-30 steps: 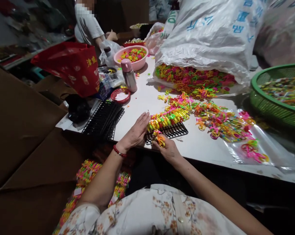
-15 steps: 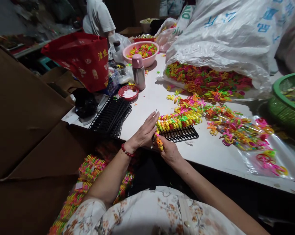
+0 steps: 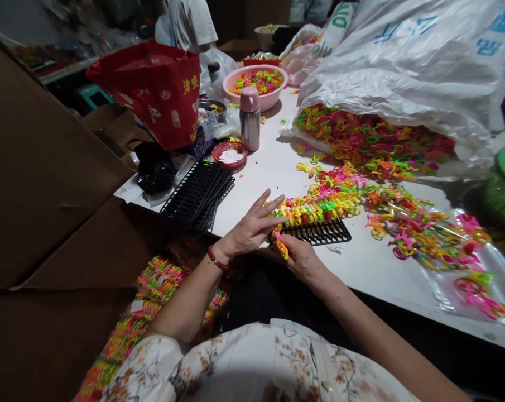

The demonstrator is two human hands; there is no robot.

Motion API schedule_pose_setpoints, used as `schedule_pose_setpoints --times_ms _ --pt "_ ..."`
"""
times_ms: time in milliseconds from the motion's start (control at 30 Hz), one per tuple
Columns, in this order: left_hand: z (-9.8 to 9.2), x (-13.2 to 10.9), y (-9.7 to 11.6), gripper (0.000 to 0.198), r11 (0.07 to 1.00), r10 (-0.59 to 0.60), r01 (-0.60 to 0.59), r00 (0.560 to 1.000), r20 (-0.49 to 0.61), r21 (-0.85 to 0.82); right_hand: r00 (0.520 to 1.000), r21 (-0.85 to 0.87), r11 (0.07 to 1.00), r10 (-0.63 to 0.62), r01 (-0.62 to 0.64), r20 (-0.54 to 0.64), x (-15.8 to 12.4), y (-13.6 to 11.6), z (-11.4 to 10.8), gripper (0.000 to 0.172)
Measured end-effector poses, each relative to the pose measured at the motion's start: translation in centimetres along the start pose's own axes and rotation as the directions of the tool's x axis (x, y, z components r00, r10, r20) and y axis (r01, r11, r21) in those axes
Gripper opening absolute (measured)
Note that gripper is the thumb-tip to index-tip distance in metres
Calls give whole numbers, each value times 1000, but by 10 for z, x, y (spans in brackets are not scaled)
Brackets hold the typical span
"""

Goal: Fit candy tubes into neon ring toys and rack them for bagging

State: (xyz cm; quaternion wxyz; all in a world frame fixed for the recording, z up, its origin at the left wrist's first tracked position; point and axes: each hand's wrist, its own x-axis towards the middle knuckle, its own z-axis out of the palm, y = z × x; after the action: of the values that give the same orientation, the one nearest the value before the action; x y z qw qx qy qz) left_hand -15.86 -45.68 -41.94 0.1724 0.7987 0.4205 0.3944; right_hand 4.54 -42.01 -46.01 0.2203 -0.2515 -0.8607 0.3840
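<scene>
My left hand, with a red bead bracelet on its wrist, has its fingers spread at the left end of a black slotted rack. Rows of small bright plastic rings, mostly yellow with some green, orange and red, sit along that rack. Close to the rack's front left corner, my right hand pinches a few orange and pink plastic rings. The left fingertips overlap the row's end; whether they touch it I cannot tell.
Loose rings spill from a big white sack. Stacked black racks, a red basket, a steel flask and a pink basin stand left and behind. Packed rings lie below left; another person is beyond.
My left hand's fingers have spread from lying close together. The right hand keeps its pinch on the orange and pink rings. The whole view has shifted slightly, so things sit further right.
</scene>
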Motion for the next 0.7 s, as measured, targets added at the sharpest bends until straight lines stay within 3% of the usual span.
schedule_pose_setpoints --times_ms 233,367,533,700 --pt "1 -10 -5 37 995 -24 15 996 87 102 998 13 1000 16 -17 68 7 -1 -7 15" --pt "0 -5 -9 27 994 -35 26 996 86 108 999 31 999 32 -33 17 5 4 -2 10" --pt "-2 5 -5 19 999 6 -9 998 70 50 993 10 999 -41 43 -110 0 9 8 34" --pt "1 4 -9 20 999 4 -5 998 55 33 996 12 999 -29 30 -80 0 9 9 37"
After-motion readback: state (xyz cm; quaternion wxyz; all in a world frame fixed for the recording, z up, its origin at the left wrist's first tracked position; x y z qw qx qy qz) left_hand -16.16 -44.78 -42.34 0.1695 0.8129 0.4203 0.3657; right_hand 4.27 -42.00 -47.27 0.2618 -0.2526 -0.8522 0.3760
